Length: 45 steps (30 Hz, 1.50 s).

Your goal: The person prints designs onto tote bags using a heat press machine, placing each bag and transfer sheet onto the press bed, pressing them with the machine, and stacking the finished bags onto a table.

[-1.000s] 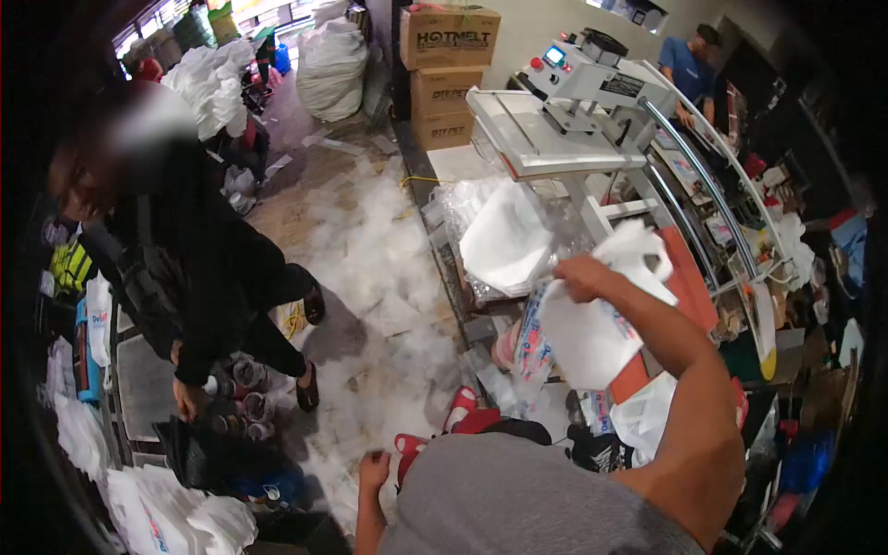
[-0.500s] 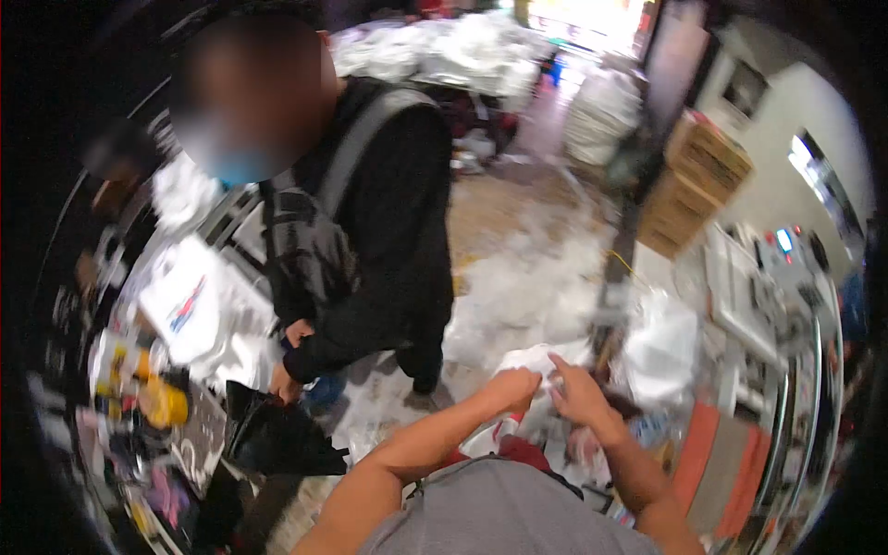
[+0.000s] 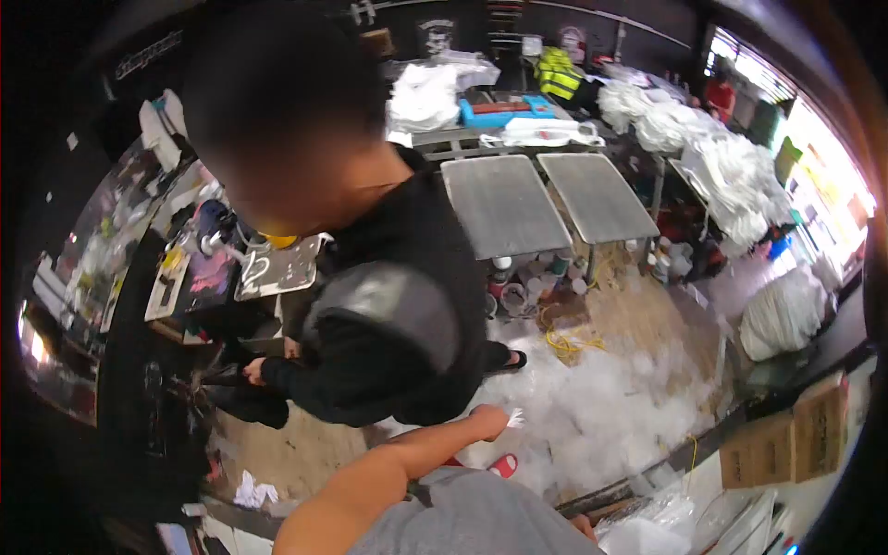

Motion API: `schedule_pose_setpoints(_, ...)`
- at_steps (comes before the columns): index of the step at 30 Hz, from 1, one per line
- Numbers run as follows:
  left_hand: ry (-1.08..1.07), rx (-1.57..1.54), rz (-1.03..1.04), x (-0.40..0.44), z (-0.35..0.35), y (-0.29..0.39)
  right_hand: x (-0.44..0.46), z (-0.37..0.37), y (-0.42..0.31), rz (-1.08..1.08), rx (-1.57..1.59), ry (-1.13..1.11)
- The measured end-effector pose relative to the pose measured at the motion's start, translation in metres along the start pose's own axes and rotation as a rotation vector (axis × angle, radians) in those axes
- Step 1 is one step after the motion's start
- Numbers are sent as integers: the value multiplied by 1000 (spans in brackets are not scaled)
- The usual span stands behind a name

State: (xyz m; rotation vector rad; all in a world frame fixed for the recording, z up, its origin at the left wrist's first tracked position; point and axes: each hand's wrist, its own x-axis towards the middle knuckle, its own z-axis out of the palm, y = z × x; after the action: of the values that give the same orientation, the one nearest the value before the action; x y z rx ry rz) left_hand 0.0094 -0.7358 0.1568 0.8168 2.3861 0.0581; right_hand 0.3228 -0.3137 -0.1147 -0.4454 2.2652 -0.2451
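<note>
In the head view, taking the red sandal (image 3: 504,464) as our landmark, our left hand (image 3: 487,423) is clenched on a white scrap (image 3: 515,419) that juts out just beyond it. Our right hand (image 3: 583,527) shows only partly, to the sandal's right, beside a plastic-wrapped white stack (image 3: 647,532), and we cannot tell whether it grips anything. Left of the sandal a co-worker in black (image 3: 430,254) holds a black bag (image 3: 245,402); cardboard boxes (image 3: 772,449) sit well to the sandal's right.

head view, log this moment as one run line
left hand: closed, white scrap jutting out | right hand: mostly hidden, state unclear | co-worker: black top, standing close by
</note>
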Motion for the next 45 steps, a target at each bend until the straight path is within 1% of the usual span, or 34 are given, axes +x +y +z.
schedule_pose_setpoints(1,24,-81,-30,9,1,-3,7,-2,10,-218,-280,-68)
schedule_pose_setpoints(2,43,-159,-54,16,3,-5,16,-7,24,-230,-285,-74)
schedule_pose_setpoints(4,64,-231,-129,9,-39,-2,28,-39,35,190,345,260)
schedule_pose_setpoints(5,178,-277,-170,15,-46,-9,39,-82,25,428,695,131)
schedule_pose_setpoints(6,284,-321,-200,26,-45,-20,62,-72,40,150,417,483)
schedule_pose_setpoints(7,313,-358,-174,53,-26,-45,42,-139,-5,237,449,487)
schedule_pose_setpoints(8,444,-574,-307,59,-23,-55,55,-152,-4,184,568,411)
schedule_pose_setpoints(9,459,-697,-386,32,-59,-46,65,-186,-26,409,999,385)
schedule_pose_setpoints(10,504,-875,-407,29,-53,-55,52,-230,-64,518,1357,303)
schedule_pose_setpoints(12,598,-1284,-407,15,-60,-51,60,-269,-103,564,1585,367)
schedule_pose_setpoints(13,647,-1517,-378,-3,-68,-39,61,-291,-119,520,1730,320)
schedule_pose_setpoints(14,618,-1741,-355,-6,-59,-43,62,-309,-128,464,1866,264)
schedule_pose_setpoints(15,629,-1744,-363,-10,-48,-47,72,-314,-125,459,1857,253)
schedule_pose_setpoints(17,554,-1960,-345,-20,-19,-61,98,-328,-123,99,2034,-3)
schedule_pose_setpoints(18,501,-2066,-303,-25,-3,-70,93,-351,-140,-21,2218,21)
schedule_pose_setpoints(19,534,-2074,-312,-37,7,-70,97,-358,-147,-29,2197,-6)
schedule_pose_setpoints(21,591,-2125,-422,-60,19,-73,110,-377,-163,223,1897,334)
schedule_pose_setpoints(22,611,-2016,-557,-79,12,-73,107,-398,-179,201,1870,304)
schedule_pose_setpoints(23,654,-2028,-569,-94,10,-75,100,-418,-193,136,1772,342)
schedule_pose_setpoints(25,1010,-1589,-668,-117,4,-81,89,-463,-224,8,1584,423)
schedule_pose_setpoints(26,1104,-1541,-576,-130,-5,-94,96,-485,-233,-75,1535,390)
schedule_pose_setpoints(27,1121,-1545,-587,-150,-27,-106,109,-505,-243,-85,1523,376)
schedule_pose_setpoints(29,1093,-1406,-420,-189,-88,-139,138,-550,-268,-327,1457,405)
schedule_pose_setpoints(31,1191,-1302,-409,-209,-131,-191,166,-617,-310,-455,1326,491)
schedule_pose_setpoints(33,1321,-1068,-470,-236,-198,-234,179,-703,-366,-531,1107,647)
schedule_pose_setpoints(34,1427,-971,-409,-253,-236,-253,167,-749,-403,-532,1140,666)
schedule_pose_setpoints(36,1647,-705,-211,-291,-302,-292,152,-828,-455,-804,1155,746)
schedule_pose_setpoints(37,1761,-543,-79,-310,-324,-308,138,-857,-484,-1005,1085,912)
schedule_pose_setpoints(38,1826,-529,6,-328,-346,-307,125,-882,-506,-1060,1096,911)
schedule_pose_setpoints(39,1885,-508,91,-340,-363,-311,118,-898,-527,-1175,1017,995)
schedule_pose_setpoints(41,1919,-407,64,-344,-374,-352,133,-925,-552,-1200,1017,991)
schedule_pose_setpoints(42,1948,-311,34,-343,-379,-373,152,-938,-559,-1178,1026,964)
schedule_pose_setpoints(43,1944,-315,45,-338,-380,-398,178,-948,-565,-1152,1034,936)
schedule_pose_setpoints(45,1828,-575,3,-317,-374,-451,240,-960,-576,-1091,1091,909)
